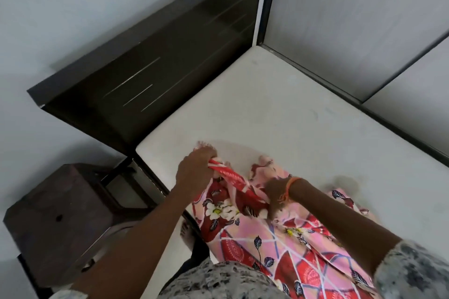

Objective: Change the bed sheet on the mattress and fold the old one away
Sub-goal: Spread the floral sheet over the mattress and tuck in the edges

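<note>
A pink and red floral bed sheet [286, 245] lies bunched on the near edge of the bare white mattress [279, 109]. My left hand [194, 170] grips a gathered fold of the sheet near the mattress's head-side corner. My right hand [274, 195], with an orange thread on the wrist, grips the same stretched fold a little to the right. The strip of cloth runs taut between both hands. Most of the mattress surface is uncovered.
A dark wooden headboard [150, 60] stands against the wall at the left. A dark brown bedside stool [56, 221] sits beside the bed at lower left. Grey wardrobe panels [352, 19] border the mattress's far side. My bare foot [188, 235] stands on the floor by the frame.
</note>
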